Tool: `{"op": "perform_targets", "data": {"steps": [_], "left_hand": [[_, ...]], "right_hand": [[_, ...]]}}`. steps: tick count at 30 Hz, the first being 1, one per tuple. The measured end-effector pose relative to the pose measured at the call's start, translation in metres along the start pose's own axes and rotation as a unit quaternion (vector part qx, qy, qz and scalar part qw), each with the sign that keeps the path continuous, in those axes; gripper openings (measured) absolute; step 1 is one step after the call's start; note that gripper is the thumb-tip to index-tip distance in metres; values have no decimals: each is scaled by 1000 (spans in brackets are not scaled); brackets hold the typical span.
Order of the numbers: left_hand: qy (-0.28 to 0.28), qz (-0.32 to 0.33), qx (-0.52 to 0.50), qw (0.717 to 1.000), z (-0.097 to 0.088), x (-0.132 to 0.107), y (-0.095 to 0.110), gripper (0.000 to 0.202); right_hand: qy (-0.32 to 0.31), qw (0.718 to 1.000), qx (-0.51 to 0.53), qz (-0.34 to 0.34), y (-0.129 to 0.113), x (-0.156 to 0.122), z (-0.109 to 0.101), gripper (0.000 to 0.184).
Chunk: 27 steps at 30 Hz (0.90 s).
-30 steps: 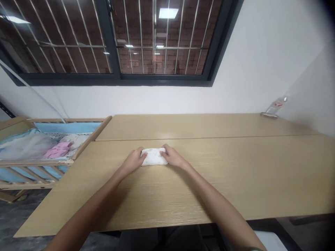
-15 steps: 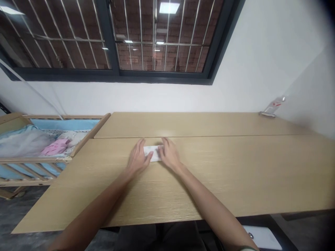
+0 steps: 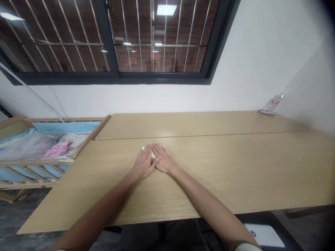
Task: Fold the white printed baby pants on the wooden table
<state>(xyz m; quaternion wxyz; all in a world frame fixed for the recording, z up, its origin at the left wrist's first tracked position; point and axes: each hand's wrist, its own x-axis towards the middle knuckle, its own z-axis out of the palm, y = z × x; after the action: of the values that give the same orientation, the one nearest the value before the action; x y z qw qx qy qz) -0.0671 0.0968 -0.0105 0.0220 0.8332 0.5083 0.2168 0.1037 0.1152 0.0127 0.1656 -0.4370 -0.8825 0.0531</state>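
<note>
A small white folded cloth (image 3: 153, 153) lies on the wooden table (image 3: 235, 167), almost wholly covered by my hands. My left hand (image 3: 144, 163) rests flat on its left part with fingers stretched out. My right hand (image 3: 162, 161) lies flat on its right part, fingers stretched out too. The two hands touch side by side over the cloth. Only small white corners of the cloth show between and beyond the fingertips.
A wooden baby cot (image 3: 47, 146) with blue lining, pink and pale clothes stands at the left, against the table. A clear plastic stand (image 3: 272, 104) sits at the table's far right corner. A white object (image 3: 264, 235) lies below the table's near edge.
My hands moved from the cloth's two ends inward until they meet, flattened on top of it. The cloth, visible between them before, is now nearly hidden.
</note>
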Motion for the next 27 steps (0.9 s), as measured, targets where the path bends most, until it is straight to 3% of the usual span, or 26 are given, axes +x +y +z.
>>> {"op": "perform_targets", "data": {"steps": [11, 14, 16, 18, 23, 27], "left_hand": [[48, -41, 60, 996, 0, -7, -1, 83], [83, 32, 71, 993, -12, -6, -9, 72], [77, 108, 59, 989, -21, -5, -17, 58], [53, 144, 38, 987, -27, -5, -25, 52], [13, 83, 5, 996, -25, -4, -32, 69], [26, 57, -46, 997, -21, 1, -33, 65]], "right_hand": [[-35, 995, 79, 43, 23, -19, -12, 86], [-2, 996, 89, 24, 27, -21, -12, 87], [47, 995, 86, -7, 29, -22, -11, 87], [77, 992, 91, -40, 31, -23, -11, 84], [49, 988, 130, -63, 36, -22, -10, 79], [62, 987, 142, -48, 42, -16, -7, 76]]}}
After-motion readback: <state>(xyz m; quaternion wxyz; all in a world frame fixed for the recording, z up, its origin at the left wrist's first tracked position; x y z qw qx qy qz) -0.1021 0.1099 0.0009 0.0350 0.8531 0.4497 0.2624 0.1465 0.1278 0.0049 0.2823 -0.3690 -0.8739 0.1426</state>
